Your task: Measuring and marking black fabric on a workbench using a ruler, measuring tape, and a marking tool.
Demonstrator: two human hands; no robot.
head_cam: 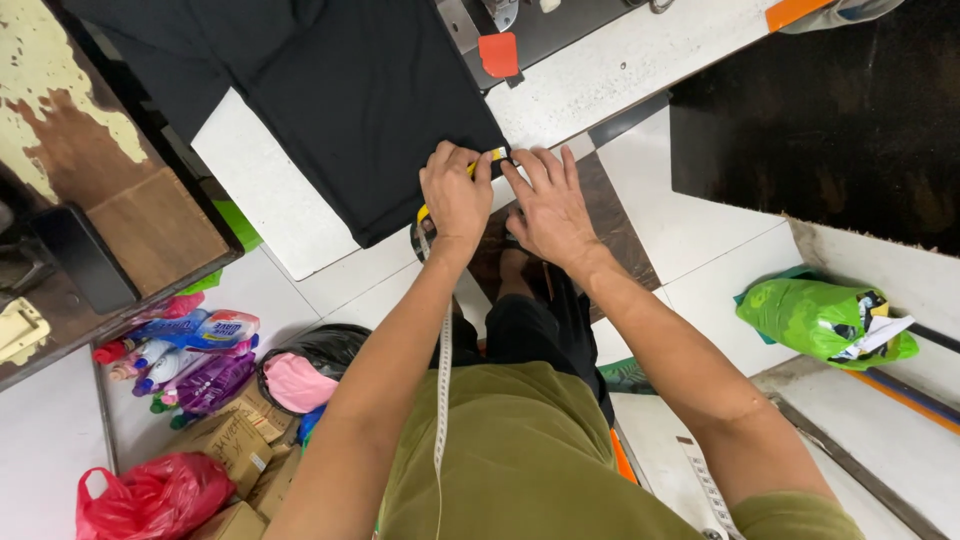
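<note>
far left on the floor sit a red bag [152, 495], boxes [232, 445] & bottles [180, 350], well apart from your work. your left hand [455, 195] pinches the tape [443, 380] onto the black cloth [340, 95] edge, likely to fix its end, w/ the rest hanging down your front. your right hand [550, 205] lies flat, fingers spread, just beside it at the cloth's corner, prob. steadying the fabric on the table [270, 205]; green bag [820, 318] far right.

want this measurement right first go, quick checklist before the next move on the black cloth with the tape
1. Black cloth flat on white table: ok.
2. Left hand pinning yellow measuring tape at the cloth edge: ok.
3. Right hand pressing the same edge: ok.
4. Tape along the edge: mostly hidden, cannot tell.
5. Tape markings readable: cannot tell.
</note>
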